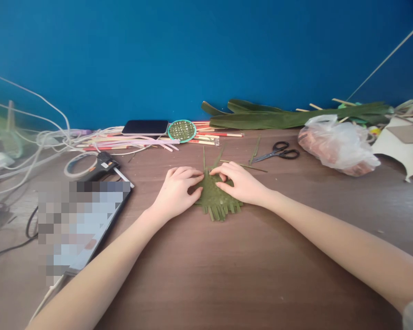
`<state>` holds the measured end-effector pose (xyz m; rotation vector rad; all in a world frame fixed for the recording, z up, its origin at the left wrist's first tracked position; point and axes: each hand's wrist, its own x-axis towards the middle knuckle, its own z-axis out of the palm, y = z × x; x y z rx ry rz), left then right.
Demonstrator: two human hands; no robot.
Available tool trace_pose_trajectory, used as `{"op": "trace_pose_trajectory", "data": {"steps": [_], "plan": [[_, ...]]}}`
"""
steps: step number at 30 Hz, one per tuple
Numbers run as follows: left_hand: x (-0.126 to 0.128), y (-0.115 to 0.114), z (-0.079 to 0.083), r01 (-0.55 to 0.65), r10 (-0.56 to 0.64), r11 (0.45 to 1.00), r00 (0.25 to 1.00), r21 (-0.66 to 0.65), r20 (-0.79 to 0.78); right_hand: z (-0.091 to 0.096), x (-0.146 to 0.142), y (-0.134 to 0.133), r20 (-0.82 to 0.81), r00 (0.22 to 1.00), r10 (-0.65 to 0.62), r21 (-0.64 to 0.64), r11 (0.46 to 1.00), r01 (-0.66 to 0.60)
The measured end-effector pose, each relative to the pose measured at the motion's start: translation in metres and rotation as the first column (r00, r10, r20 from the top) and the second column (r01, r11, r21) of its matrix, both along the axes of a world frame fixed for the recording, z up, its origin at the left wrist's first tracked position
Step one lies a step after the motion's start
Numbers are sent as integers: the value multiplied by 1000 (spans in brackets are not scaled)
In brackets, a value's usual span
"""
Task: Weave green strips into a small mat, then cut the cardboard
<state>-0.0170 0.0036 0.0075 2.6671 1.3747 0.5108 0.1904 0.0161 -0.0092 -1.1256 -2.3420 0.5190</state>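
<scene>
A small mat woven from green leaf strips [213, 195] lies on the table in front of me, its cut strip ends fringed along the near side. A few longer strips stick out at its far side. My left hand [179, 190] holds the mat's left edge, fingers curled and thumb resting on the near part. From the right, my right hand [239, 183] grips the mat's upper part with bent index finger and thumb. The hands cover both sides of the weave. Black-handled scissors [278, 151] lie open beyond my right hand, beside thin loose leaf strips [255, 149].
To the left lie a tablet [89, 229], a glue gun [101, 167] and tangled white cables [51, 140]. Along the blue wall are a phone [145, 127], a round woven piece with teal rim [181, 131], long green leaves [261, 119] and a plastic bag [337, 144].
</scene>
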Motion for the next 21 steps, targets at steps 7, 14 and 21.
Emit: {"op": "trace_pose_trajectory", "data": {"steps": [7,14,21], "plan": [[1,-1,-1,-3,2,1000,1000,-8,-26,0,0,-1,18,1000,-7,-12,1000,7],[0,0,0,7,-8,1000,1000,-16,-16,2,0,-1,23,1000,-2,-8,1000,2],[-5,4,9,-130,131,988,991,89,0,2,0,-1,25,1000,3,-10,1000,-3]]}}
